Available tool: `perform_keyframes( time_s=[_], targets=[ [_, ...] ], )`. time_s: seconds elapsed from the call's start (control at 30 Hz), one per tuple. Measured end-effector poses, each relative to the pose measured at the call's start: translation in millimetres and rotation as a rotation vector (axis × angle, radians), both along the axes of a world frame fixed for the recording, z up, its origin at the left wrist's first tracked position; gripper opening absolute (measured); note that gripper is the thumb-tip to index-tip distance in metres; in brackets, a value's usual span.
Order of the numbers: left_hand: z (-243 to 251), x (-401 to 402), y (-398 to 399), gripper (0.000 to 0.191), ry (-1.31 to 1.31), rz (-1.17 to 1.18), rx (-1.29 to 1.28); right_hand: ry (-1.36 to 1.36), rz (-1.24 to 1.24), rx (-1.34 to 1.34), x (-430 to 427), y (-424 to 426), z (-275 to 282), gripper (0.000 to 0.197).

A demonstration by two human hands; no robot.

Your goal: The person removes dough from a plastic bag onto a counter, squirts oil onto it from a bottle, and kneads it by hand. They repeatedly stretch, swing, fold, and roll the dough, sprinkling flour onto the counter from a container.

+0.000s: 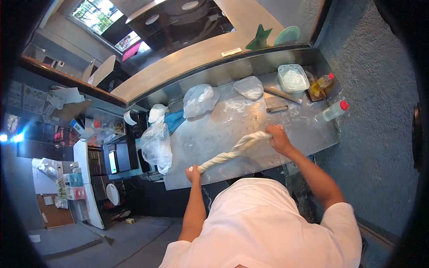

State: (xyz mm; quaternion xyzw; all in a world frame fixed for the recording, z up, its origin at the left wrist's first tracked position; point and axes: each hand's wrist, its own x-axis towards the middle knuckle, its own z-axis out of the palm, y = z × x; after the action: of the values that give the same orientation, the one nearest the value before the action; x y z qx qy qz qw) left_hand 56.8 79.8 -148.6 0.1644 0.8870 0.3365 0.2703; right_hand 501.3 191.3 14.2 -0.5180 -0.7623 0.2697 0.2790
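Observation:
A twisted rope of pale dough [231, 154] stretches between my two hands over a metal worktop [207, 137]. Its strands wind around each other, with a looser bend right of the middle. Near the front edge, my left hand [193, 173] grips one end. Farther back and to the right, my right hand [280, 139] is closed around the other end. Whether the middle of the rope touches the metal, I cannot tell. White flour [238, 106] is smeared across the worktop behind the dough.
Along the back are a plastic bag [200, 100], a tub of white powder [293, 78], a wooden rolling pin [282, 95] and a dough scraper [277, 109]. An oil bottle [321, 85] and a red-capped bottle [335, 111] stand right, by a wall [372, 117]. Another clear bag [156, 145] lies left.

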Motion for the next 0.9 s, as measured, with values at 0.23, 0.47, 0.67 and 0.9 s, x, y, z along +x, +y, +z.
perform_keyframes(
  time_s=[0.23,0.47,0.67,0.9],
  targets=[
    [-19,0,21,0.031,0.032,0.403,0.128,-0.583,0.341,-0.037,73,-32,-88,0.024],
    [12,21,40,0.040,-0.177,0.328,0.398,-0.429,-0.416,-0.449,10,-13,-122,0.028],
    [31,18,43,0.036,0.273,0.206,0.244,-0.241,0.417,0.389,49,-44,-39,0.023],
    [97,37,68,0.027,0.420,0.033,0.421,-0.354,-0.400,-0.135,20,-64,-127,0.027]
  ],
)
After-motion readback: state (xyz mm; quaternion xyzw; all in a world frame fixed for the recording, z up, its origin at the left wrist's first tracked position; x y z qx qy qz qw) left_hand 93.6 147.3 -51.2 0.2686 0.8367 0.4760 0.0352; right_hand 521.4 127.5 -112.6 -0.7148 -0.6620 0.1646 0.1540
